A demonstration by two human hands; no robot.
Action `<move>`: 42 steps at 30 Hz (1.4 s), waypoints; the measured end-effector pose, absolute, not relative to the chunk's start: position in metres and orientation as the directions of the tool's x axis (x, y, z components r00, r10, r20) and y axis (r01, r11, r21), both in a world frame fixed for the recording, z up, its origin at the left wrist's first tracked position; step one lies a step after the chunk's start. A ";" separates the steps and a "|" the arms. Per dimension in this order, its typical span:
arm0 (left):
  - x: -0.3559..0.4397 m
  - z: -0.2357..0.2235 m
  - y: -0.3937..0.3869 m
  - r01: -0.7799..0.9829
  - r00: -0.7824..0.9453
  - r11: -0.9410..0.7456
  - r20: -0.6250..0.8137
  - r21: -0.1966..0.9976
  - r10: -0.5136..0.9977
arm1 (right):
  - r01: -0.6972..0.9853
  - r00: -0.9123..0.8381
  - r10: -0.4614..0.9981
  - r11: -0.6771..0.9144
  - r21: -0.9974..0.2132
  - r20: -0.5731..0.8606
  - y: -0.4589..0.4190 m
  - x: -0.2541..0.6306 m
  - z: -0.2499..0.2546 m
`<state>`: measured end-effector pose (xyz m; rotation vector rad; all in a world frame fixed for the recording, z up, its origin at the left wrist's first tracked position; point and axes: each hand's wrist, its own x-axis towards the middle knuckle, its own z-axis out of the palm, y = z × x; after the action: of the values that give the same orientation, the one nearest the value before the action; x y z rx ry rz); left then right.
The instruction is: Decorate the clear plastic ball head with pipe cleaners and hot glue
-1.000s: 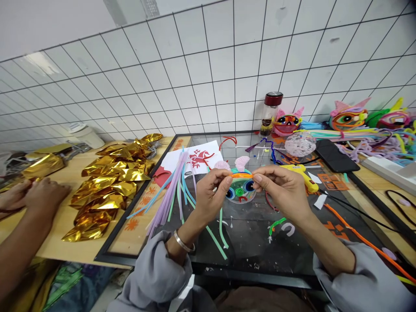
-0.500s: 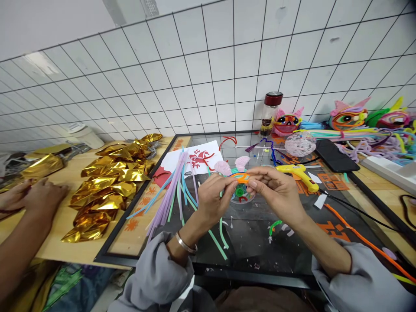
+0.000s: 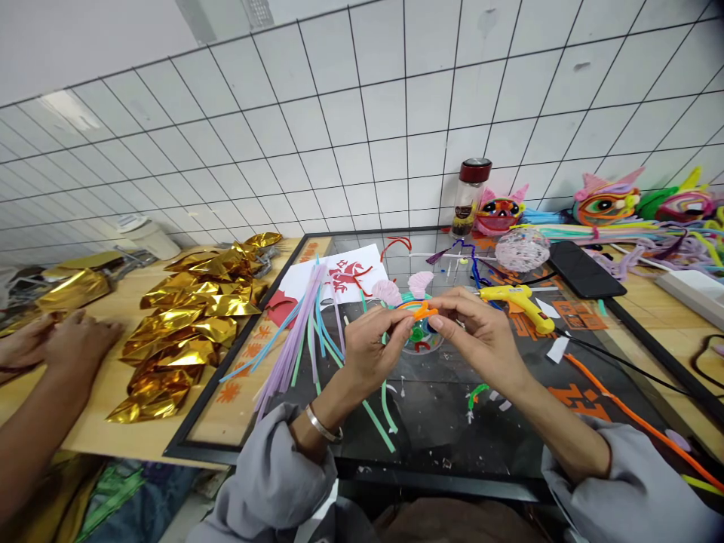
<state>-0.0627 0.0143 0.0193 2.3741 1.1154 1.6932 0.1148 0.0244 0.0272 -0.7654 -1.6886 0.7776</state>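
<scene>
A short bent orange pipe cleaner (image 3: 423,311) is pinched between the fingertips of both hands. My left hand (image 3: 370,347), with a silver bangle at its wrist, grips one end. My right hand (image 3: 480,339) has its thumb and fingers closed on the other. Just behind and below them stands a colourful pipe-cleaner animal head (image 3: 418,335) on a clear round base, with two pink ears (image 3: 420,284); my hands partly hide it. To the right of my right hand lies a yellow glue gun (image 3: 523,305).
Purple, blue and green pipe cleaners (image 3: 294,339) lie left. Gold foil (image 3: 192,324) sits beside another person's hands (image 3: 73,343). A phone (image 3: 587,269), a white openwork ball (image 3: 523,250), a glass bottle (image 3: 471,197) and finished animal heads (image 3: 608,197) stand at the back right.
The orange pipe cleaner has turned slightly between my fingertips, and its bent shape shows more. Both hands stay in nearly the same place.
</scene>
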 end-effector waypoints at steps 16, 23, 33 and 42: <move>-0.061 0.020 0.014 0.513 0.164 -0.763 0.827 0.393 0.537 | 0.106 -0.179 0.788 0.610 -0.785 0.589 0.021 0.114 0.027; -0.063 0.021 0.013 0.513 0.192 -0.749 0.795 0.419 0.576 | 0.088 -0.144 0.836 0.543 -0.835 0.529 0.025 0.114 0.022; -0.064 0.019 0.015 0.526 0.206 -0.755 0.803 0.391 0.559 | 0.107 -0.140 0.831 0.553 -0.826 0.538 0.025 0.111 0.034; -0.067 0.015 0.020 0.537 0.166 -0.769 0.850 0.348 0.500 | 0.048 -0.141 0.864 0.494 -0.868 0.484 0.035 0.106 0.037</move>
<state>-0.0667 0.0199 0.0153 2.4236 1.0781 1.7440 0.1064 0.0348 0.0368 -0.8144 -1.5588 0.8638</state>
